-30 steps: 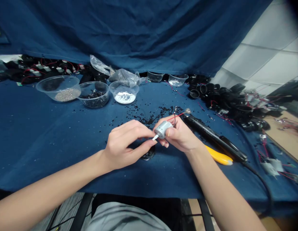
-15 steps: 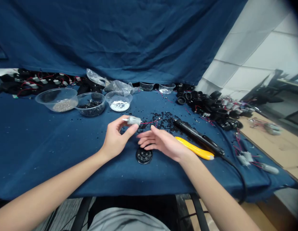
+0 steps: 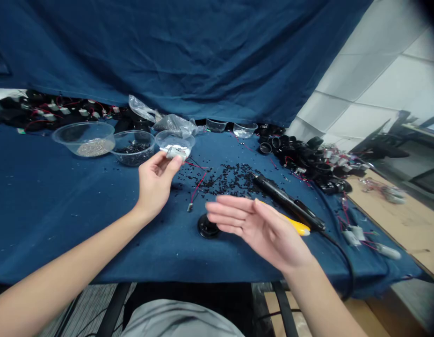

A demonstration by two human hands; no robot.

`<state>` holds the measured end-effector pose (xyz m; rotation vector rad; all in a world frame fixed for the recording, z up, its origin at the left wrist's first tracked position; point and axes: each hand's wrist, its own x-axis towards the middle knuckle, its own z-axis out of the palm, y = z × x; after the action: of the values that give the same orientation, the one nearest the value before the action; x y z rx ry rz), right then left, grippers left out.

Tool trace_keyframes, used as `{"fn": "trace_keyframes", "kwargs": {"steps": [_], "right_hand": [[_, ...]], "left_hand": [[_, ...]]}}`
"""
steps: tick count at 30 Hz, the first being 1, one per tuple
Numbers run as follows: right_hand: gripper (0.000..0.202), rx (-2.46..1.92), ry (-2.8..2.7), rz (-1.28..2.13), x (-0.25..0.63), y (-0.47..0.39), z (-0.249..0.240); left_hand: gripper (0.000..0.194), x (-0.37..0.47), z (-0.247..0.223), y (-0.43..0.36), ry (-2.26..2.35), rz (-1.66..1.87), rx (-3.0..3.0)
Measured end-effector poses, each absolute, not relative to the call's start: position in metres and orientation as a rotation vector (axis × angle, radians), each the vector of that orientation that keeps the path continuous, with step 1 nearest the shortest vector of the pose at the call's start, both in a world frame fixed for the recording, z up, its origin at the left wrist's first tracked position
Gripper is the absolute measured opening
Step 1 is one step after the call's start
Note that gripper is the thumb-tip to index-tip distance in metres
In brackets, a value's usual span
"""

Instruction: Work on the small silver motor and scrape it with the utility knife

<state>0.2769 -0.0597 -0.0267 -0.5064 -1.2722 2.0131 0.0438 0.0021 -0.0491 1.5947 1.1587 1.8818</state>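
Head view, looking down on a bench draped in blue cloth (image 3: 62, 210); left hand (image 3: 154, 180) raised over the cloth, thumb and fingers pinching a small silver motor (image 3: 176, 152); the motor is held in the air just in front of the clear bowl of white granules (image 3: 175, 139), whether touching it cannot be told; red leads (image 3: 198, 185) hang from the motor down to the cloth, ending in a small connector (image 3: 189, 208). Right hand (image 3: 259, 229) open and flat, fingers spread and pointing left, holding nothing, hovering above the cloth; blurred at the fingertips. Black round part (image 3: 207, 227) lies on the cloth just beside the right fingertips, partly hidden by them; contact cannot be told. Black pen-shaped tool (image 3: 290, 203) lies diagonally to the right of the hand, its cable running off the front edge; yellow-handled tool (image 3: 297, 227) lies just beside it, partly behind the right hand. Loose black bits (image 3: 234, 175) scattered on the cloth between the hands and the back drape. Bowl of grey grains (image 3: 84, 139) and bowl of black pieces (image 3: 133, 147) stand left of the white-granule bowl, in a row; heap of black housings (image 3: 304, 159) with red wires at far right.
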Motion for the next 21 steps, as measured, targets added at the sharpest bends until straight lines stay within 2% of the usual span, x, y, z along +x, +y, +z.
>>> {"fn": "trace_keyframes", "kwargs": {"steps": [2, 6, 9, 11, 16, 21], "right_hand": [[0.043, -0.77, -1.458, 1.805, 0.295, -0.062, -0.031], [0.052, -1.323, -1.727, 1.303, 0.352, -0.061, -0.046], [0.051, -1.647, -1.962, 0.483, 0.389, -0.054, -0.062], [0.049, -1.758, -2.138, 0.155, 0.404, -0.051, -0.074], [0.044, -1.794, -2.297, 0.086, 0.412, -0.05, -0.095], [0.036, -1.702, -2.195, 0.179, 0.401, -0.055, -0.09]], "left_hand": [[0.02, 0.042, -0.047, 0.0, 1.155, 1.886, 1.668], [0.018, 0.043, -0.046, -0.012, 1.127, 1.752, 1.915], [0.017, 0.047, -0.047, -0.021, 1.082, 1.587, 2.082], [0.017, 0.05, -0.048, -0.025, 1.056, 1.505, 2.144], [0.013, 0.054, -0.048, -0.029, 1.03, 1.414, 2.221], [0.007, 0.055, -0.049, -0.029, 1.001, 1.418, 2.274]]}}
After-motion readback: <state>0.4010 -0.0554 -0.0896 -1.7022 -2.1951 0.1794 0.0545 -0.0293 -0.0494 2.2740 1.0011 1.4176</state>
